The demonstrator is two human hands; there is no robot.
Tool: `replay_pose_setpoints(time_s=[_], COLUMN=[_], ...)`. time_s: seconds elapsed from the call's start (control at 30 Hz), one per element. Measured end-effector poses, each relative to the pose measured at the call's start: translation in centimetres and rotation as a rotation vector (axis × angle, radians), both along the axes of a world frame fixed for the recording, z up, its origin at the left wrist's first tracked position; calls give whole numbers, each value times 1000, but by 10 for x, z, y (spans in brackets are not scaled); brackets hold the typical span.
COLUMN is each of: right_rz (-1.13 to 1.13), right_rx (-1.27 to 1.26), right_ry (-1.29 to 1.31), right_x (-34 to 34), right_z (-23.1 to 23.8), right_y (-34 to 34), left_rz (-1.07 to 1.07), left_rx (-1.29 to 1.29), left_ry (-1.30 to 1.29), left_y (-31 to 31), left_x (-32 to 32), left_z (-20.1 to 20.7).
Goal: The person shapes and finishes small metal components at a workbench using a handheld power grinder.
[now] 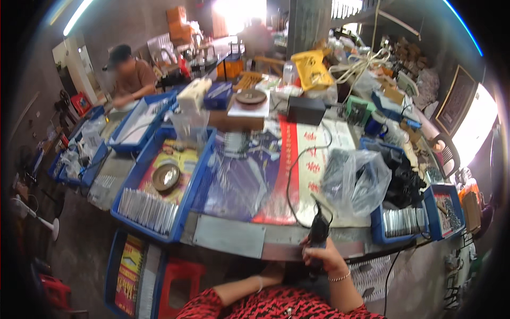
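Note:
My right hand (pixel 328 256) is closed round a black corded hand tool (pixel 319 228), held upright at the table's front edge. Its exact kind is not clear. A dark cable (pixel 289 196) runs near it across the printed sheets. My left hand (pixel 273 272) is low by my body, below the table edge, its fingers lost in shadow. Just beyond the right hand lies a clear plastic bag (pixel 355 181). To the left, a blue tray (pixel 204 165) holds a tight row of thin metallic pieces (pixel 149 211) and a round brown dish (pixel 166 177).
At the right, a blue bin (pixel 378 226) holds more metallic pieces and black bags (pixel 406 178). A black box (pixel 306 110) and a round brown disc (pixel 251 97) sit farther back. A red stool (pixel 180 276) stands below. Another person (pixel 135 80) sits at the far left.

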State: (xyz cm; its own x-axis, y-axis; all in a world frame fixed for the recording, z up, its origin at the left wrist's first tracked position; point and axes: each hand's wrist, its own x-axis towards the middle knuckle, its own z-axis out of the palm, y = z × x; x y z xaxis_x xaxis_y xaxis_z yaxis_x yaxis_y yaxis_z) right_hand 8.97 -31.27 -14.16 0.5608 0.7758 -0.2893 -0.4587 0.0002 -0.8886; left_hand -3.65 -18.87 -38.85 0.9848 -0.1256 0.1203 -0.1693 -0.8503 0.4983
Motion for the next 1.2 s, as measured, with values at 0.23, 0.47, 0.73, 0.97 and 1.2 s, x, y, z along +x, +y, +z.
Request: replay_pose_setpoints(time_s=[0.23, 0.47, 0.73, 0.97, 1.2], right_rz=[-9, -45, -71, -74, -10], right_rx=[-10, 4, -48, -57, -76], right_ry=[-54, -50, -139, -106, -60], right_x=[6, -11, -12, -8, -8], right_z=[-2, -6, 1, -2, 1], right_y=[-1, -8, 2, 4, 4], left_rz=[53, 49, 93, 60, 17], left_rx=[-119, -114, -258, -398, -469], left_ry=[-7, -4, -185, -85, -284], left_y=[-3, -5, -14, -14, -1], left_x=[23, 6, 25, 14, 28], left_z=[-21, 9, 20, 42, 23])
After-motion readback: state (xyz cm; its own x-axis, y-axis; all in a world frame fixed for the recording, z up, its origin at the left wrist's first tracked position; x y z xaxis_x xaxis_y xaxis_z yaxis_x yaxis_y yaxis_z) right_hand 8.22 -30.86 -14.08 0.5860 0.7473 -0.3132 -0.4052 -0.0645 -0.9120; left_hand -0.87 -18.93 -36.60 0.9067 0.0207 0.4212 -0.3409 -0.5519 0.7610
